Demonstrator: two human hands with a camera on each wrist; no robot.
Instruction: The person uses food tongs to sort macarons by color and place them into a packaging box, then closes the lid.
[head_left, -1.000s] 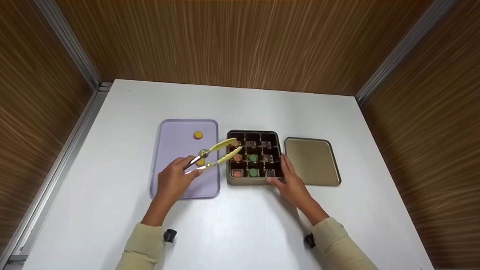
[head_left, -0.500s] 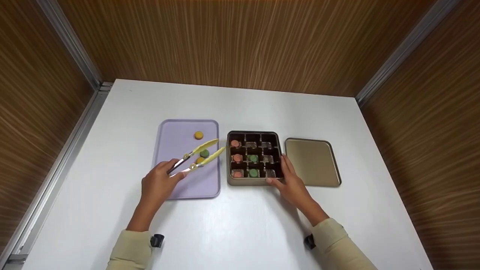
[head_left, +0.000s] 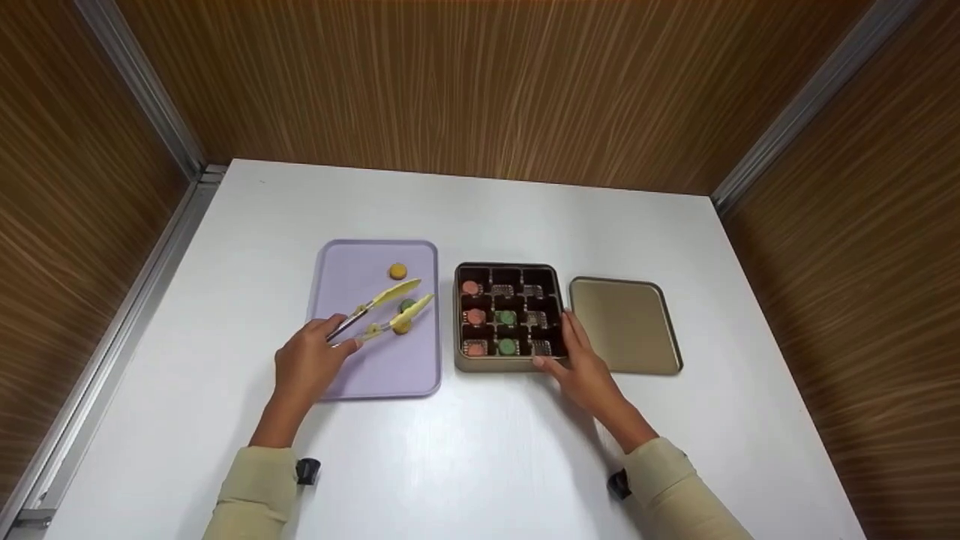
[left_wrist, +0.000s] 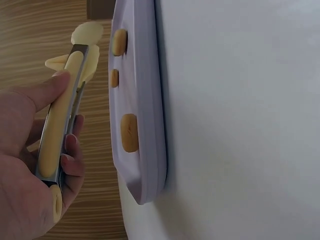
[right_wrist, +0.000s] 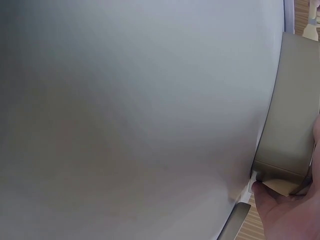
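Observation:
My left hand [head_left: 309, 361] holds a pair of tongs [left_wrist: 62, 110] with cream handles and pale yellow tips. The tips stand apart above the lilac tray [head_left: 352, 379], with nothing seen gripped between them. Below them lie a green macaron-like sweet [head_left: 407, 304] and a yellow sweet [head_left: 403, 328], both partly covered by the tongs. Another yellow sweet [head_left: 398, 271] lies farther back. My right hand [head_left: 589, 375] holds the front right corner of a square tin [head_left: 495, 364], thumb at its front and fingers along its side. Its dark divided insert bears pink sweets [head_left: 475, 317] down the left column and green sweets [head_left: 508, 346] in the middle.
A flat gold-coloured lid [head_left: 626, 326] lies right of the tin on the white table [head_left: 465, 450]. Wood-patterned panels [head_left: 480, 90] enclose the back and both sides.
My left hand has drawn the tongs leftward from the tin to over the tray. A pink sweet at the tin's back left now shows uncovered. My right hand stays put.

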